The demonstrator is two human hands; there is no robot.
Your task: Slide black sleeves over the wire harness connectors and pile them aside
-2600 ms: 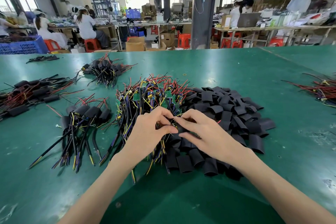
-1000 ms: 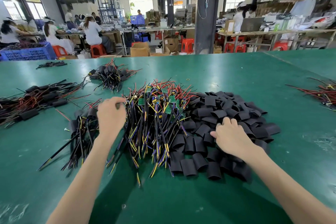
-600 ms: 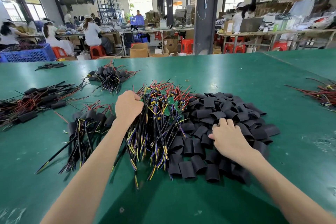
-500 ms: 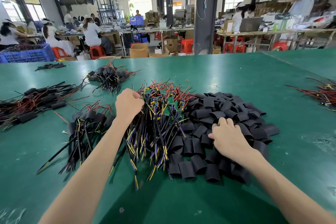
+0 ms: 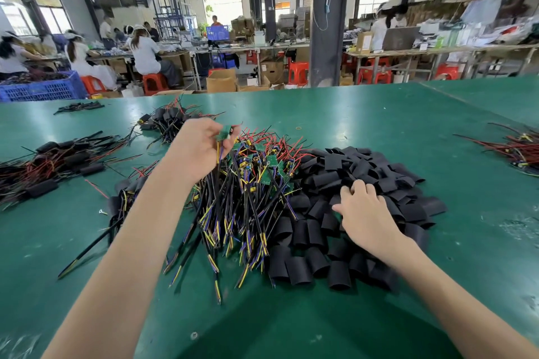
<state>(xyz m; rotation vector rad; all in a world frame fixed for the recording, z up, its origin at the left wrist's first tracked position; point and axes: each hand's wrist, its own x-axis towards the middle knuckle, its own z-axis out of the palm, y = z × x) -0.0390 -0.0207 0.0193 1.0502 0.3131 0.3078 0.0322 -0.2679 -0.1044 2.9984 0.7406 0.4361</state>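
Our left hand [image 5: 201,151] pinches one wire harness [image 5: 224,133] by its green board. Our right hand [image 5: 364,213] curls into the black sleeves [image 5: 335,166] beneath it; we cannot tell whether it grips one.

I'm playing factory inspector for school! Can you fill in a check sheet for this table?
Surface: green table, scuffed at right.
Job's things: bare harness pile beside black sleeves; sleeved harnesses left of them.
Clutter: other wire bundles far left and right edge.
Grips: left grip pinches one harness by its green board; right grip on the sleeves, hold unclear.
Cables: a cord hangs down the pillar.
Surroundings: workers at benches, blue crate, red stools.
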